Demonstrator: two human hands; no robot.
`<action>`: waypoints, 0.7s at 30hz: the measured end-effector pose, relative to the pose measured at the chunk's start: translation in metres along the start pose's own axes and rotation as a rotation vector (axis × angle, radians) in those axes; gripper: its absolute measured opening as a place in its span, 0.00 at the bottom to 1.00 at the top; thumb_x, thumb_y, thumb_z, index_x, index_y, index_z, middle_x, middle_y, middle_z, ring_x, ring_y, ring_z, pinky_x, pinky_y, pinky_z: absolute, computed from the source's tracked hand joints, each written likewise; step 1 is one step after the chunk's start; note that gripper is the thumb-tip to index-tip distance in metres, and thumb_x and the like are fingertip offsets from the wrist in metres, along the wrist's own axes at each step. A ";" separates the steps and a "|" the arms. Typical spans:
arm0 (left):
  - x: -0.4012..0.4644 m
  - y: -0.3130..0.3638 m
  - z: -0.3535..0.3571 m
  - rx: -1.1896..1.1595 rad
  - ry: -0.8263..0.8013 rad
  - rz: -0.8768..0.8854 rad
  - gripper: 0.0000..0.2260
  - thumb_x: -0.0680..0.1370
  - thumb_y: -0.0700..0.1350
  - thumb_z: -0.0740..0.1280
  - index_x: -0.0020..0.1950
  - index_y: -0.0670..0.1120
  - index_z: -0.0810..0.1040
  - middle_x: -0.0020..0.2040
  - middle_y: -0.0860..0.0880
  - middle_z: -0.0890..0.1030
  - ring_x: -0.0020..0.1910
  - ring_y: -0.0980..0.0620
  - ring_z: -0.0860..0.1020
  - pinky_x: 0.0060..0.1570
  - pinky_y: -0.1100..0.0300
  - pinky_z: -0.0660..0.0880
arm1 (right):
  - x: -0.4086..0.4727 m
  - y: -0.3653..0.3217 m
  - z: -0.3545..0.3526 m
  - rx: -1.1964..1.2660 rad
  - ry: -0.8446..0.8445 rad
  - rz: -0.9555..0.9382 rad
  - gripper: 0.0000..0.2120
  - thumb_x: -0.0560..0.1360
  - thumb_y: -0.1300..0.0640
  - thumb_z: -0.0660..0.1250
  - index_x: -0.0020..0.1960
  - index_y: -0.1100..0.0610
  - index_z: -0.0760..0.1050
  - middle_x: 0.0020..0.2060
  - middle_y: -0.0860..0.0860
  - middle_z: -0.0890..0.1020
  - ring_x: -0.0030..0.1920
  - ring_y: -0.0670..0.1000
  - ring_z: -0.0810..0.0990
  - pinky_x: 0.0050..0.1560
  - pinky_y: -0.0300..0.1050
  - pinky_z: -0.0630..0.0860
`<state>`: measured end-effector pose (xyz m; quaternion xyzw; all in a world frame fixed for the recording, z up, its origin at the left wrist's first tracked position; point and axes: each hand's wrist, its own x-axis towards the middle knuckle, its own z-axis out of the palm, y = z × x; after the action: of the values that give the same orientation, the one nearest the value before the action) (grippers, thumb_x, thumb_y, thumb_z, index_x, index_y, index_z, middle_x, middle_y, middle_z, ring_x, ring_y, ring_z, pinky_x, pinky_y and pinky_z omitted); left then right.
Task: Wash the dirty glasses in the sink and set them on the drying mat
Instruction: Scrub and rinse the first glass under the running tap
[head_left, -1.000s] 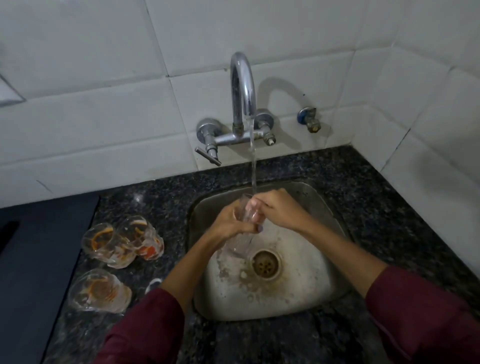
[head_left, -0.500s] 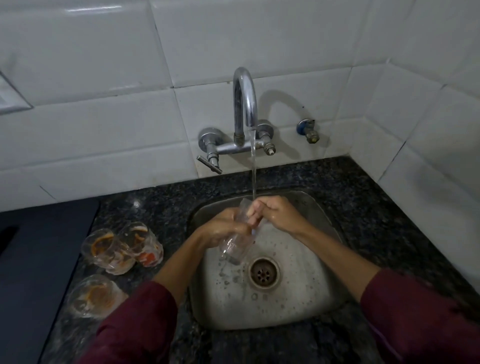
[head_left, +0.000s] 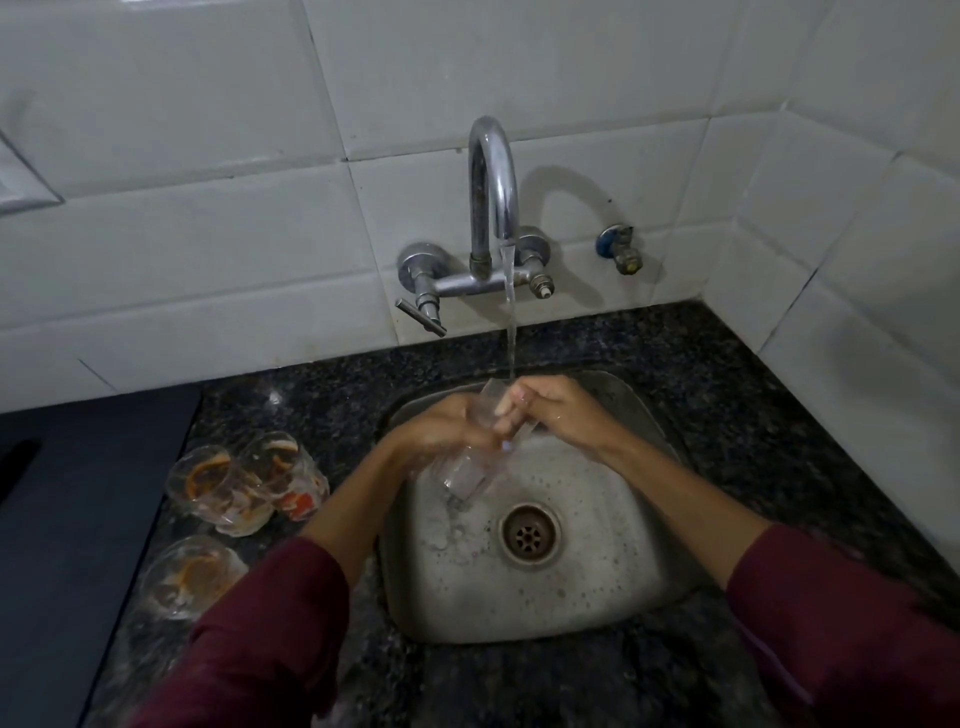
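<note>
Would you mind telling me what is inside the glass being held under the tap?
The right hand has fingers tucked into the mouth of the clear glass, which the left hand grips. Tap water lands there; any residue inside is hidden.

The sink is dull, wet steel, beaded with drops; its drain looks rusty. The tap is shiny chrome. The surface is speckled, polished dark stone. The wall tiles are glossy white. The held glass is clear; three glasses beside the sink are smeared orange. Both sleeves are matt maroon cloth.
</note>
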<state>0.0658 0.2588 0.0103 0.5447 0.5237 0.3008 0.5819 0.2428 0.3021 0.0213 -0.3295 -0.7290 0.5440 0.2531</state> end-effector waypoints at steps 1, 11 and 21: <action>0.001 -0.001 0.001 0.051 0.015 -0.026 0.15 0.62 0.37 0.76 0.47 0.44 0.78 0.42 0.48 0.80 0.44 0.51 0.79 0.46 0.55 0.76 | 0.000 0.000 0.001 -0.004 -0.019 0.021 0.14 0.81 0.59 0.56 0.44 0.62 0.78 0.35 0.55 0.83 0.35 0.47 0.82 0.45 0.43 0.78; 0.007 -0.010 0.055 0.920 0.559 0.009 0.37 0.67 0.50 0.76 0.70 0.44 0.61 0.65 0.43 0.73 0.60 0.41 0.76 0.54 0.48 0.76 | 0.022 -0.027 0.018 -0.560 0.160 0.277 0.19 0.81 0.52 0.54 0.50 0.61 0.80 0.48 0.59 0.83 0.51 0.58 0.81 0.53 0.48 0.76; 0.004 -0.004 0.043 0.580 0.600 0.176 0.37 0.65 0.44 0.74 0.70 0.43 0.62 0.58 0.44 0.79 0.55 0.44 0.78 0.51 0.52 0.76 | 0.017 -0.024 0.017 -0.529 -0.002 0.100 0.16 0.81 0.54 0.55 0.46 0.62 0.77 0.43 0.60 0.83 0.46 0.58 0.82 0.50 0.47 0.76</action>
<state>0.1058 0.2476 -0.0007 0.6170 0.6842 0.3345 0.1984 0.2145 0.3002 0.0398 -0.4192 -0.8289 0.3466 0.1302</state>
